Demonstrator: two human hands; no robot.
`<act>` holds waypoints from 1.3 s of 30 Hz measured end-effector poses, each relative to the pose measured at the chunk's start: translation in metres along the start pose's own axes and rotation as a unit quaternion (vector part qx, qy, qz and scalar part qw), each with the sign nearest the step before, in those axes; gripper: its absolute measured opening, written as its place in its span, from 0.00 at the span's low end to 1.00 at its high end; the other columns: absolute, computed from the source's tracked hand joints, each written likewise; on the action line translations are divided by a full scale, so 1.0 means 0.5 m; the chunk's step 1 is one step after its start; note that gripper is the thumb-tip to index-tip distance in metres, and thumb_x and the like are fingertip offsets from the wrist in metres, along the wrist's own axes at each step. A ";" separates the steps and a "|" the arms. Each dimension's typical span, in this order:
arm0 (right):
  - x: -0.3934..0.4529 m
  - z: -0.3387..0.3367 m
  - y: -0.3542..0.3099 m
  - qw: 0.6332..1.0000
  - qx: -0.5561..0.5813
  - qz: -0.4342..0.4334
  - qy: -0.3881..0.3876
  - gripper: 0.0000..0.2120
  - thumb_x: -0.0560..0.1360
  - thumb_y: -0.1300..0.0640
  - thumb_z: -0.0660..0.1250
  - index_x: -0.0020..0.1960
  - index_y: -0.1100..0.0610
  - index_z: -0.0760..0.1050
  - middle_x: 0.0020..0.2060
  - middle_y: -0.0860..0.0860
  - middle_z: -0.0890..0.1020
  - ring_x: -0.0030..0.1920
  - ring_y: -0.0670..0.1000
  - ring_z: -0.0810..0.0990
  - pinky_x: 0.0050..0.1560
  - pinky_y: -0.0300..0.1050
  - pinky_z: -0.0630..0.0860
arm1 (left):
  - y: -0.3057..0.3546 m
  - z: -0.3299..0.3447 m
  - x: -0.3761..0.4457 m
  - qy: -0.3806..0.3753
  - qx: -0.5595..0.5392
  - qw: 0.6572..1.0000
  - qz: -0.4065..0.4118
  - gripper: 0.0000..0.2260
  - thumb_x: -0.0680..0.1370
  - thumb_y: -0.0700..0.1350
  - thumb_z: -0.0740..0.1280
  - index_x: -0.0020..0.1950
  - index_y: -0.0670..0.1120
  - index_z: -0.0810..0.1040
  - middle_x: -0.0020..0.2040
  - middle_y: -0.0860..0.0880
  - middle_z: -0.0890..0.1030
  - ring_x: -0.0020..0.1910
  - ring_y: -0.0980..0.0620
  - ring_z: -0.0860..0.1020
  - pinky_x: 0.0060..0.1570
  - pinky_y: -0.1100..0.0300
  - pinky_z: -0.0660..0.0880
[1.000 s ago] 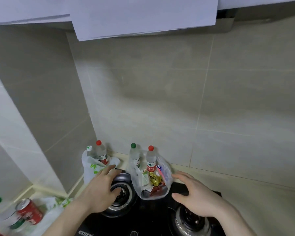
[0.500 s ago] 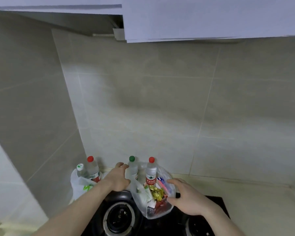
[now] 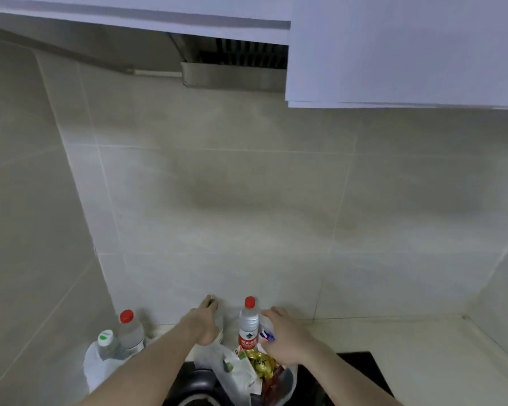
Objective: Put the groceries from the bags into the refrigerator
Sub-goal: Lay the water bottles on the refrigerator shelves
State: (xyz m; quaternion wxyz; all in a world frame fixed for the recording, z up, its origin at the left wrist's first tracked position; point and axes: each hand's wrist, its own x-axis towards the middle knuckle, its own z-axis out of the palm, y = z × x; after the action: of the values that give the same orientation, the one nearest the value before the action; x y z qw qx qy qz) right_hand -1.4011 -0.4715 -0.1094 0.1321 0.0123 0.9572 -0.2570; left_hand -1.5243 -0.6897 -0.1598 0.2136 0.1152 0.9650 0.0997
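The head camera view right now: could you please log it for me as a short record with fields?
setting: tiled kitchen corner, black stove
clear bag: on the stove, holds a red-capped bottle and gold-wrapped sweets
left hand: wrapped round the green-capped bottle in the clear bag
right hand: on the bag's right side; grip unclear
white bag: at left, holds two bottles

Black stove (image 3: 361, 373) on counter (image 3: 423, 347), tiled wall (image 3: 247, 186), hood (image 3: 232, 74) w/ cabinets (image 3: 408, 48).

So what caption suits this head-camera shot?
Both hands reach into a clear grocery bag of bottles on the stove.
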 end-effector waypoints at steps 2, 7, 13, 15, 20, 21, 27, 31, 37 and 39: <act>0.041 0.008 -0.003 1.000 -0.008 0.010 0.000 0.36 0.78 0.53 0.68 0.82 0.48 0.57 0.81 0.50 0.57 0.78 0.56 0.65 0.76 0.52 0.65 | -0.003 0.000 0.009 -0.007 0.010 1.000 0.004 0.36 0.81 0.47 0.60 0.84 0.48 0.41 0.83 0.55 0.37 0.78 0.46 0.63 0.73 0.54 0.65; 0.147 0.035 -0.012 0.999 -0.040 0.025 -0.002 0.41 0.77 0.58 0.68 0.83 0.47 0.51 0.83 0.50 0.52 0.79 0.59 0.63 0.76 0.52 0.67 | -0.014 -0.001 0.020 0.022 0.049 0.998 0.020 0.37 0.79 0.43 0.62 0.84 0.51 0.47 0.83 0.57 0.46 0.77 0.47 0.64 0.73 0.53 0.66; 0.225 0.065 -0.046 0.994 -0.088 0.044 -0.039 0.43 0.79 0.61 0.66 0.85 0.52 0.43 0.84 0.51 0.42 0.82 0.61 0.54 0.79 0.53 0.61 | -0.015 0.008 0.022 0.026 0.048 0.998 0.020 0.38 0.77 0.38 0.64 0.84 0.51 0.49 0.83 0.57 0.50 0.75 0.46 0.68 0.71 0.51 0.69; 0.242 0.080 -0.042 0.993 -0.103 0.053 -0.039 0.43 0.78 0.60 0.66 0.85 0.54 0.42 0.84 0.52 0.41 0.82 0.61 0.55 0.79 0.52 0.61 | -0.016 0.008 0.023 0.030 0.051 0.998 0.023 0.39 0.76 0.38 0.64 0.83 0.51 0.49 0.83 0.57 0.48 0.74 0.46 0.69 0.71 0.51 0.69; 0.243 0.077 -0.041 0.994 -0.098 0.044 -0.005 0.30 0.80 0.59 0.65 0.80 0.61 0.61 0.78 0.57 0.60 0.76 0.59 0.66 0.76 0.49 0.64 | -0.012 0.004 0.032 0.043 0.061 0.997 0.020 0.38 0.75 0.37 0.66 0.82 0.48 0.54 0.82 0.53 0.54 0.72 0.44 0.71 0.69 0.50 0.71; 0.239 0.078 -0.042 0.995 -0.089 0.049 0.001 0.28 0.79 0.57 0.66 0.78 0.59 0.66 0.75 0.56 0.64 0.73 0.58 0.69 0.75 0.49 0.66 | -0.010 0.002 0.033 0.053 0.066 0.996 0.020 0.37 0.75 0.37 0.67 0.81 0.47 0.55 0.81 0.50 0.58 0.71 0.43 0.72 0.68 0.50 0.72; 0.200 0.103 -0.029 0.994 -0.076 0.078 0.009 0.11 0.74 0.49 0.68 0.57 0.44 0.75 0.58 0.48 0.73 0.57 0.55 0.79 0.61 0.56 0.77 | 0.009 -0.009 0.038 0.088 0.093 0.991 0.036 0.29 0.79 0.36 0.62 0.79 0.43 0.57 0.73 0.42 0.65 0.66 0.40 0.74 0.63 0.49 0.74; 0.183 0.122 -0.010 0.991 -0.099 0.087 0.015 0.13 0.73 0.46 0.69 0.56 0.47 0.73 0.58 0.49 0.74 0.57 0.54 0.79 0.61 0.52 0.77 | 0.007 0.014 0.037 0.082 0.109 0.990 0.040 0.24 0.80 0.37 0.62 0.76 0.42 0.61 0.69 0.41 0.66 0.63 0.40 0.74 0.60 0.49 0.73; 0.226 0.153 0.066 0.981 -0.031 0.191 0.018 0.27 0.70 0.51 0.73 0.67 0.50 0.70 0.63 0.51 0.77 0.61 0.53 0.79 0.61 0.48 0.78 | 0.013 0.037 0.030 0.080 0.106 0.991 0.010 0.28 0.80 0.37 0.65 0.77 0.43 0.58 0.69 0.41 0.69 0.66 0.42 0.74 0.64 0.52 0.73; 0.227 0.158 0.082 0.973 0.037 0.228 -0.003 0.23 0.72 0.54 0.71 0.66 0.55 0.72 0.63 0.54 0.79 0.55 0.52 0.78 0.57 0.44 0.76 | 0.016 0.040 0.025 0.078 0.098 0.992 -0.010 0.28 0.78 0.35 0.67 0.75 0.42 0.59 0.68 0.41 0.73 0.66 0.44 0.75 0.64 0.55 0.73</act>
State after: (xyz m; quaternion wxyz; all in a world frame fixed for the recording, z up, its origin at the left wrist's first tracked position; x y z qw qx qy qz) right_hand -1.4875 -0.4801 -0.2249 0.1896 0.2345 0.9187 -0.2553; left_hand -1.5251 -0.6761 -0.1802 0.1268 0.1175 0.9849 0.0110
